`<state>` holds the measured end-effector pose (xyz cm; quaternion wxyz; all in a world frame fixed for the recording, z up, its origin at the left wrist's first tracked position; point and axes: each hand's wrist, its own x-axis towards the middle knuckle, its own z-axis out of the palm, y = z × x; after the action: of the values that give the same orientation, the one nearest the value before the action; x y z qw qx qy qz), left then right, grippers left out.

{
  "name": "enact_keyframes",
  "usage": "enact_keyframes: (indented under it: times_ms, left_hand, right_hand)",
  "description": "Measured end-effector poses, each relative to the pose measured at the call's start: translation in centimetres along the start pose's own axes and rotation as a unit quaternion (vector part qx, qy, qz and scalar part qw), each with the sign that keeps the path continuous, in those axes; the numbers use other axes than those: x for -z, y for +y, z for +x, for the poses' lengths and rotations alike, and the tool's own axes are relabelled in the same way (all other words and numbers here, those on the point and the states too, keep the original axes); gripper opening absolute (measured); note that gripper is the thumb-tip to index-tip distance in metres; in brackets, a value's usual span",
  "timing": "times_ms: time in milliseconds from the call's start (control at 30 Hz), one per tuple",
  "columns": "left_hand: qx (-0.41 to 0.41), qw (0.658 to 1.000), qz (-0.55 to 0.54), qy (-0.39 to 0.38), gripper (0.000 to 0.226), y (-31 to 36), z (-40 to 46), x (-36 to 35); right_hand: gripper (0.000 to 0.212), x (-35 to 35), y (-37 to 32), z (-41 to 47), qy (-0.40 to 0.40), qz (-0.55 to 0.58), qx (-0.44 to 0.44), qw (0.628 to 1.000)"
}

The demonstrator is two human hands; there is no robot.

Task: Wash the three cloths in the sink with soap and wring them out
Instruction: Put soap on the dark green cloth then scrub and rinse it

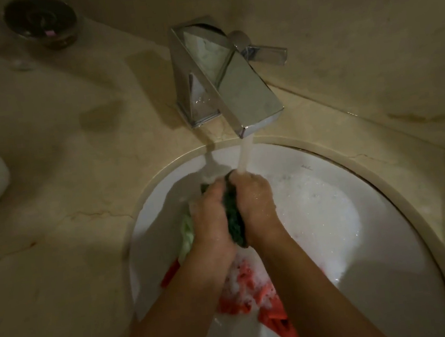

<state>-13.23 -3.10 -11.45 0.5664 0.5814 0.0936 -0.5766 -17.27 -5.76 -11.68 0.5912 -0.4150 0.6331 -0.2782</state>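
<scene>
Your white sink [364,235] holds suds; the tap [233,83] runs. Your left hand [211,220] and right hand [256,206] both grip the dark green cloth [234,220] between them (long axis pointing away from you).

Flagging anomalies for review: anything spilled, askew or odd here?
Nothing stands out. Both hands, left hand and right hand, grip the dark green cloth under the running faucet; suds stay inside the sink.
</scene>
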Motion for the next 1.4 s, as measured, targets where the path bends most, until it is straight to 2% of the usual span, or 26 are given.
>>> enact_keyframes:
  times_ms: [67, 100, 200, 267, 300, 367, 400, 433, 500, 567, 633, 733, 833, 933, 1000, 1100, 1167, 1200, 1233, 1267, 1300, 1400]
  left_hand:
    - [0.077, 0.992, -0.061, -0.076, 0.025, 0.9, -1.1, 0.7]
    - [0.076, 0.991, -0.069, -0.083, 0.031, 0.9, -1.0, 1.3]
    - [0.043, 0.994, -0.038, -0.093, 0.044, 1.5, -0.7, 2.6]
    - [0.039, 0.991, -0.038, -0.122, 0.054, 1.5, -0.8, 2.9]
    - [0.032, 0.990, -0.032, -0.135, 0.057, 1.4, -0.8, 3.1]
    - [0.010, 0.987, -0.015, -0.159, 0.064, 1.6, -1.2, 3.2]
    - [0.002, 0.988, -0.011, -0.155, 0.070, 1.8, -1.3, 3.2]
    - [0.001, 0.988, -0.021, -0.155, 0.078, 1.8, -1.1, 3.4]
    - [0.003, 0.986, -0.056, -0.155, 0.087, 2.2, -1.2, 3.5]
    - [-0.007, 0.979, -0.083, -0.187, 0.078, 2.1, -1.0, 3.6]
    - [-0.015, 0.969, -0.098, -0.226, 0.065, 1.9, -0.8, 3.7]
    - [-0.030, 0.957, -0.099, -0.272, 0.055, 1.8, -0.6, 3.6]
    - [-0.042, 0.955, -0.097, -0.278, 0.057, 2.2, -0.2, 3.6]
    - [-0.080, 0.963, -0.066, -0.248, 0.074, 2.2, 0.0, 3.5]
    - [-0.098, 0.967, -0.043, -0.231, 0.076, 1.7, -0.4, 3.3]
    - [-0.157, 0.971, 0.023, -0.177, 0.048, 0.3, -1.6, 2.6]
    - [-0.219, 0.959, 0.123, -0.134, 0.026, -0.2, -2.4, 1.7]
    - [-0.241, 0.950, 0.160, -0.113, 0.023, -0.3, -2.7, 1.3]
    - [-0.259, 0.944, 0.182, -0.095, 0.024, -0.3, -2.7, 1.0]
    - [-0.269, 0.938, 0.202, -0.080, 0.028, -0.2, -2.6, 0.7]
    - [-0.272, 0.934, 0.223, -0.062, 0.030, -0.1, -2.5, 0.4]
    - [-0.264, 0.920, 0.289, -0.005, 0.016, 0.2, -1.8, -0.4]
  right_hand:
    - [0.021, 1.2, -0.4, -0.3, -0.055, 0.116, -0.070, 0.989]
    - [0.023, 1.9, -0.6, -0.6, -0.065, 0.153, -0.080, 0.983]
    - [0.023, 3.5, -0.8, -0.9, -0.016, 0.214, -0.051, 0.975]
    - [0.023, 3.7, -0.1, -1.6, 0.010, 0.126, 0.020, 0.992]
    - [0.027, 3.7, 0.4, -2.0, 0.017, 0.041, 0.095, 0.994]
    - [0.031, 4.2, 1.0, -2.4, -0.018, -0.126, 0.283, 0.951]
    - [0.032, 4.6, 1.3, -2.4, -0.047, -0.171, 0.351, 0.919]
    - [0.030, 4.9, 1.5, -2.4, -0.071, -0.180, 0.378, 0.905]
    - [0.018, 5.4, 1.0, -2.8, -0.098, -0.100, 0.337, 0.931]
    - [0.016, 5.8, 0.6, -2.8, -0.109, 0.030, 0.266, 0.957]
    - [0.021, 6.0, 0.4, -2.7, -0.106, 0.113, 0.232, 0.960]
    - [0.026, 6.1, 0.4, -2.4, -0.084, 0.166, 0.218, 0.958]
    - [0.025, 6.2, 0.6, -2.4, -0.089, 0.157, 0.171, 0.968]
    - [0.008, 6.4, 0.9, -2.9, -0.134, 0.162, 0.107, 0.972]
    - [0.022, 5.5, 1.2, -3.4, -0.131, 0.135, 0.073, 0.979]
    - [0.023, 2.9, 1.8, -3.2, -0.021, 0.031, 0.106, 0.994]
    - [0.017, 1.6, 2.0, -2.9, 0.048, 0.002, 0.161, 0.986]
    - [0.012, 1.3, 2.0, -2.7, 0.070, 0.001, 0.175, 0.982]
    - [0.005, 1.3, 2.0, -2.6, 0.084, 0.004, 0.177, 0.981]
    - [0.008, 1.2, 1.8, -2.4, 0.093, 0.009, 0.170, 0.981]
    - [0.015, 1.2, 1.3, -2.3, 0.095, 0.012, 0.145, 0.985]
    - [0.034, 0.9, 0.9, -1.4, 0.046, 0.033, 0.054, 0.997]
